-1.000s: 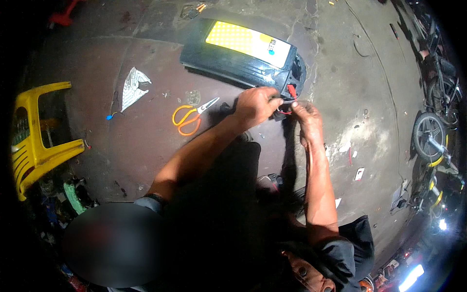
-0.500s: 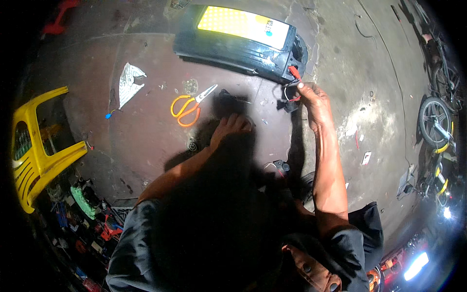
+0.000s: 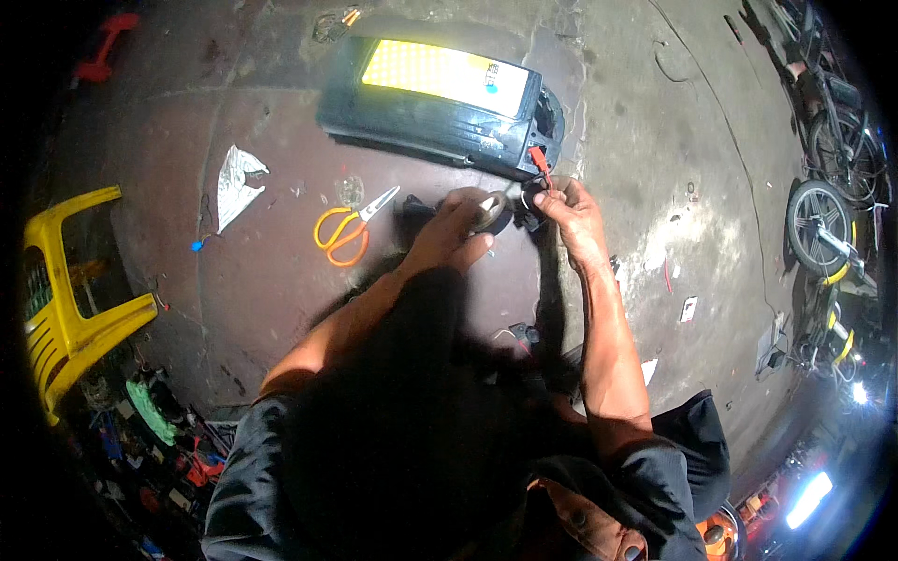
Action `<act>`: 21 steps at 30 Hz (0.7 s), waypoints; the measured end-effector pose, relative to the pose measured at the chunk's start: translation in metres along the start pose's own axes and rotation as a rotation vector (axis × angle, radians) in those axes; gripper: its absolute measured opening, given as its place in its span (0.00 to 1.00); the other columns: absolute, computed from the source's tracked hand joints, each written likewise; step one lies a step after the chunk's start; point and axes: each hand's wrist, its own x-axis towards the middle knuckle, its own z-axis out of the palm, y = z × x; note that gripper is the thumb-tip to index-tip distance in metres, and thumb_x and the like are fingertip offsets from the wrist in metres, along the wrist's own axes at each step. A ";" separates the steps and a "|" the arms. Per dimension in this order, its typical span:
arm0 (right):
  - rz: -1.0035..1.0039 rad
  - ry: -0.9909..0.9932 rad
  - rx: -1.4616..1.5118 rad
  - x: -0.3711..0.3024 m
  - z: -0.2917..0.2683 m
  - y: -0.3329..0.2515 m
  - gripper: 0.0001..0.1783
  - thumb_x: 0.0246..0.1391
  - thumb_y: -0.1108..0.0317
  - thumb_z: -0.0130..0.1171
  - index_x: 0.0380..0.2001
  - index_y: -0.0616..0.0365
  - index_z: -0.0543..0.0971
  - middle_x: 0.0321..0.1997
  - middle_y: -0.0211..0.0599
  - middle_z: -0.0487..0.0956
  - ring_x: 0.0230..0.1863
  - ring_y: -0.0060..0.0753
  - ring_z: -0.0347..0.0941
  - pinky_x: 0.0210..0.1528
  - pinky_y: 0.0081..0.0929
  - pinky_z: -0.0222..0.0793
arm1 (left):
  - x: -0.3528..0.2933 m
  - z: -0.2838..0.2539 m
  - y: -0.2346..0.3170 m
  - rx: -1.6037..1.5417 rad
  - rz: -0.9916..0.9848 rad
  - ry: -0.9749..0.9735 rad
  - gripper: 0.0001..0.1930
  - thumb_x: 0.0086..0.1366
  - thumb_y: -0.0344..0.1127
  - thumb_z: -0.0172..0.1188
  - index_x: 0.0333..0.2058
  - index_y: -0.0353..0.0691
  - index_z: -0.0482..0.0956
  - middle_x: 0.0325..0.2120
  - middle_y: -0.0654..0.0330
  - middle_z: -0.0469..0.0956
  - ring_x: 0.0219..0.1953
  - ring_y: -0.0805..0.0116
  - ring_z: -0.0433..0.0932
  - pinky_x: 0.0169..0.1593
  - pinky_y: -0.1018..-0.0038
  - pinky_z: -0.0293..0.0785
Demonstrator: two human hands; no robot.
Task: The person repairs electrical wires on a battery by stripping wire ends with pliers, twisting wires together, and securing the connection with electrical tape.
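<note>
A long black battery case (image 3: 421,120) with a yellow and white label lies in front of me. From its right end comes a red plug connector (image 3: 538,160) on thin wires. My right hand (image 3: 577,222) is closed on the wires (image 3: 547,184) just below that connector. My left hand (image 3: 451,229) is closed around a dark round roll (image 3: 489,214), which looks like electrical tape, close to the wires. Left of it, orange-handled scissors (image 3: 348,234) lie on the floor with their blades apart.
Crumpled white paper (image 3: 239,187) and a wire with a blue plug (image 3: 197,246) lie to the left, beside a yellow plastic chair (image 3: 89,313). Tools and parts are heaped at lower left. A wheel (image 3: 819,231) and bikes stand along the right.
My left hand has risen from the floor with the round roll and come near the wires. My right hand still grips the wires. The whole view has shifted slightly.
</note>
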 end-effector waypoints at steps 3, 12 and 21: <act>-0.361 0.393 -0.328 0.004 0.004 0.020 0.21 0.53 0.71 0.61 0.50 0.64 0.73 0.39 0.40 0.79 0.42 0.38 0.77 0.48 0.30 0.71 | 0.015 -0.006 -0.001 -0.021 0.015 -0.139 0.13 0.59 0.29 0.55 0.44 0.36 0.72 0.43 0.50 0.70 0.48 0.53 0.71 0.50 0.63 0.68; -0.403 0.102 -0.326 -0.020 0.023 -0.014 0.14 0.49 0.66 0.66 0.37 0.63 0.80 0.38 0.37 0.78 0.41 0.31 0.74 0.46 0.27 0.68 | 0.020 0.000 -0.010 -0.078 0.125 -0.116 0.11 0.59 0.29 0.56 0.41 0.35 0.72 0.40 0.50 0.70 0.47 0.55 0.71 0.51 0.65 0.67; -0.569 0.096 -0.582 -0.020 0.023 -0.007 0.10 0.54 0.69 0.61 0.38 0.61 0.80 0.35 0.45 0.78 0.38 0.43 0.77 0.42 0.34 0.71 | 0.014 -0.002 -0.006 -0.012 0.024 -0.092 0.09 0.60 0.34 0.60 0.35 0.36 0.73 0.37 0.51 0.71 0.42 0.54 0.72 0.48 0.65 0.69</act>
